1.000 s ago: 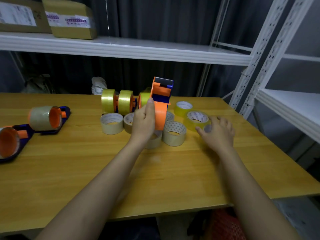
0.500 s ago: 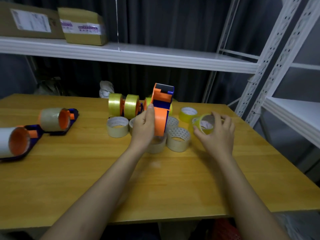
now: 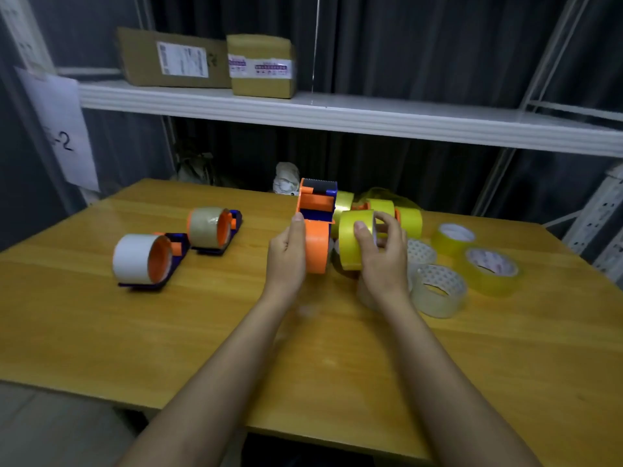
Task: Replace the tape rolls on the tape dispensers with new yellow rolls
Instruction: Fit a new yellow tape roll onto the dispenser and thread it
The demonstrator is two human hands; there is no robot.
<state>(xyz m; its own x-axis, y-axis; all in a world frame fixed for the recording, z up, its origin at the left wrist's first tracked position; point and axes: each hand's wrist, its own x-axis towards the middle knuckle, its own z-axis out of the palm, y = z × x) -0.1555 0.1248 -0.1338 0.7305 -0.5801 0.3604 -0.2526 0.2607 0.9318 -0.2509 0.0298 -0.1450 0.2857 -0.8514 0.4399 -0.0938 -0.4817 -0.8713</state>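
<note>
Now our left hand [image 3: 286, 257] grips the orange and blue plastic tape dispenser [image 3: 317, 227] upright above the wooden table [image 3: 202, 332]; our right hand [image 3: 381, 261] pinches the new yellow tape roll [image 3: 354, 241] just beside its orange hub, so we should align the core squarely before pushing.

Dim overhead light; soft blur, edges bowed.

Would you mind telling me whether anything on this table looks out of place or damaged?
Nothing stands out. The left hand holds the orange dispenser upright, the right hand grips a yellow roll beside it, and two dispensers with non-yellow rolls lie on the table.
</note>
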